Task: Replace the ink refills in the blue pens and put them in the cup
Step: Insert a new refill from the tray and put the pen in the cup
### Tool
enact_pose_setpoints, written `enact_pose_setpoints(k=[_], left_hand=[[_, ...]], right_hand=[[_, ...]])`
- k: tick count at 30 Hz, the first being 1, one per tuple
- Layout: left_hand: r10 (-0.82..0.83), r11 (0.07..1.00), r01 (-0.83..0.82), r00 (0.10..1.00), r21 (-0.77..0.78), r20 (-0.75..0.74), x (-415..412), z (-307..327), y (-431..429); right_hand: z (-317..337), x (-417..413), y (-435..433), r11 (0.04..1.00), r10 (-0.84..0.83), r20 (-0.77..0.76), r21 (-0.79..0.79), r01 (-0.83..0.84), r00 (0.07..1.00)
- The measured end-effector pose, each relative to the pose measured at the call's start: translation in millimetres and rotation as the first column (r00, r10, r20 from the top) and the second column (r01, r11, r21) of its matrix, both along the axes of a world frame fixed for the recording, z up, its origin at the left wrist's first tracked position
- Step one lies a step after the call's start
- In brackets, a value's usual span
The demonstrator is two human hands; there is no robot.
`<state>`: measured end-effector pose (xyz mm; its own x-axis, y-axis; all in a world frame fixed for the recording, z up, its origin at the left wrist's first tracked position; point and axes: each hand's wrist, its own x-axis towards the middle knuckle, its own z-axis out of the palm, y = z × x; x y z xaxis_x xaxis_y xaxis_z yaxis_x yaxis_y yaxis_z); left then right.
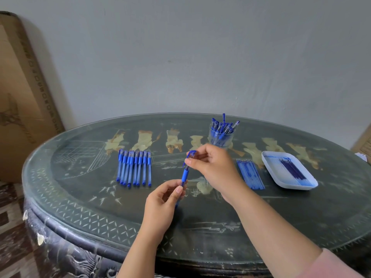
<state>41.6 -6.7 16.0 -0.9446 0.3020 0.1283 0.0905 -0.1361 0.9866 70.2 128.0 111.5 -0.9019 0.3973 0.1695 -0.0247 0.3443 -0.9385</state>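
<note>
- While one pen (pixel 185 174) is held tilted above the table (pixel 80 177), mid-front, the job looks roughly half done, going by the piles.
- Left hand (pixel 162 199) pinches the pen's lower barrel between thumb and fingers.
- Right hand (pixel 212 163) grips the blue cap (pixel 191 154) at the pen's upper end. Whether the cap is fully seated is hard to tell, as the fingers cover the join.
- Cup (pixel 220 137), clear, stands at the back just beyond the right hand and is already packed with capped pens (pixel 222 126). These are probably the finished ones.
- Row of pens (pixel 134 169) lies flat side by side, left of the hands. These likely remain to be done.
- Fresh refills (pixel 250 174) lie in a neat bundle right of the right wrist, so there is stock left.
- White tray (pixel 275 167) at far right holds dark used refills (pixel 293 171) and ink smears.
- Judged step: closing this pen, then dropping it in the cup. The row on the left comes after.
</note>
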Motion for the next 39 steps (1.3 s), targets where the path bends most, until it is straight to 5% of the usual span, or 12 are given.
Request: enact_pose_setpoints(k=[14, 19, 28, 34, 39], left_hand=[[0.012, 1.000, -0.012, 1.000, -0.018, -0.019, 1.0, 1.6, -1.4], [0.008, 0.999, -0.009, 1.000, -0.040, -0.020, -2.0, -1.2, -3.9], [-0.004, 1.000, 0.004, 1.000, 0.001, 0.005, -3.5, 2.0, -2.1], [0.072, 0.996, -0.072, 0.997, 0.047, -0.018, -5.1, 10.7, -2.2], [0.271, 0.959, -0.262, 0.959, 0.109, -0.080, -33.3, 25.9, -19.9]], right_hand=[[-15.1, -0.6, -2.6, 0.995, -0.003, 0.055, 0.097, -0.003, 0.998], [-26.0, 10.5, 1.3, 0.989, 0.001, 0.037, -0.147, 0.004, 0.999], [-26.7, 8.3, -4.6, 0.992, 0.023, 0.006, -0.123, -0.022, 1.000], [-0.2, 7.9, 21.3, 0.965, -0.186, -0.166, -0.216, 0.148, 0.968], [33.2, -7.4, 75.4, 0.905, -0.425, -0.401, -0.199, 0.375, 0.812]])
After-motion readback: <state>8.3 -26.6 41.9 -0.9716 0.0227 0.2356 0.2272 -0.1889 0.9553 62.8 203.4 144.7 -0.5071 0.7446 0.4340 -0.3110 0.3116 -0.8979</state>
